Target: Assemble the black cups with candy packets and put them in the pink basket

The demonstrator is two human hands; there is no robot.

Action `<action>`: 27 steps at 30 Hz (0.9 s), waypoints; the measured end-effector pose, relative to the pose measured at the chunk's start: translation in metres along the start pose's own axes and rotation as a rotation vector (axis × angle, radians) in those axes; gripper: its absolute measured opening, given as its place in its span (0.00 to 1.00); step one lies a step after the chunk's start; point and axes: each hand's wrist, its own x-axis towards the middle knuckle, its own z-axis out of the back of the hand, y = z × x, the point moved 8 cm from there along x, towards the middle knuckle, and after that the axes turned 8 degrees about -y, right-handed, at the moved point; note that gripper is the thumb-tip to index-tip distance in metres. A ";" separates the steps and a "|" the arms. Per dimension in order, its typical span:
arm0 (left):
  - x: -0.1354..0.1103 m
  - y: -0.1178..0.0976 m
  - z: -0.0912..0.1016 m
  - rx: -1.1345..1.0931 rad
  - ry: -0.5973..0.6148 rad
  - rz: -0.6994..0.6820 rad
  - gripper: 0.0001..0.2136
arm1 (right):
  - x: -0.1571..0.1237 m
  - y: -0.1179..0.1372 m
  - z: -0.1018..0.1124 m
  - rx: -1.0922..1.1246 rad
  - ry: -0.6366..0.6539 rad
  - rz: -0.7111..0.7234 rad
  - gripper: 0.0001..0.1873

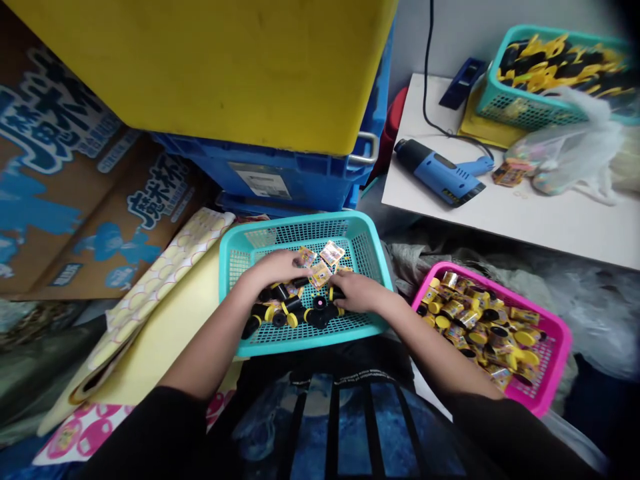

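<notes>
A turquoise plastic basket [305,347] rests in front of me, on or against my lap. Inside it lie small black cylinders with yellow ends [293,305] and several printed labels [331,253] with colourful pictures. My left hand [280,267] reaches over the basket's left side, its fingertips pinched at the edge of a printed label [307,256]. On the right, my right hand [359,292] has its fingers curled round a small black and yellow cylinder [337,293], partly hidden by the fingers. Another label [320,274] lies between both hands.
A pink basket [559,333] of label-wrapped cylinders stands to the right. On the white table [560,223] are a blue heat gun [440,172], a plastic bag [575,147] and another turquoise basket [520,107]. Blue crates [310,180] stand ahead; cardboard boxes [100,233] are left.
</notes>
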 end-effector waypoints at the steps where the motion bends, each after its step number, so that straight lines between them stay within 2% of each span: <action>1: 0.007 -0.003 0.003 -0.011 -0.025 0.005 0.11 | -0.003 0.001 0.006 0.017 -0.021 -0.008 0.18; 4: 0.032 -0.020 0.001 -0.037 -0.096 -0.005 0.09 | -0.013 0.007 0.027 0.119 -0.107 -0.017 0.20; 7: 0.052 -0.035 -0.013 -0.069 -0.146 -0.003 0.15 | -0.022 0.010 0.038 0.192 -0.180 -0.007 0.19; 10: 0.058 -0.033 -0.025 -0.104 -0.181 0.059 0.12 | -0.030 0.003 0.042 0.267 -0.252 -0.031 0.16; 13: 0.055 -0.019 -0.024 -0.153 -0.201 0.136 0.06 | -0.036 -0.003 0.040 0.417 -0.283 -0.055 0.15; 16: 0.044 -0.006 -0.012 -0.196 -0.226 0.186 0.05 | -0.035 -0.007 0.038 0.535 -0.305 -0.102 0.14; 20: 0.017 0.002 0.016 -0.237 -0.323 0.209 0.06 | -0.028 -0.013 0.047 0.646 -0.411 -0.222 0.09; 23: -0.013 0.000 0.035 -0.309 -0.445 0.224 0.04 | -0.020 -0.013 0.059 0.716 -0.534 -0.278 0.14; 24: -0.024 -0.002 0.037 -0.397 -0.472 0.234 0.05 | -0.016 -0.010 0.060 0.734 -0.553 -0.286 0.16; 25: -0.033 -0.003 0.036 -0.603 -0.489 0.253 0.06 | -0.011 -0.005 0.061 0.755 -0.549 -0.287 0.18; 27: -0.047 -0.008 0.024 -0.993 -0.444 0.280 0.10 | 0.002 0.008 0.057 0.817 -0.492 -0.272 0.21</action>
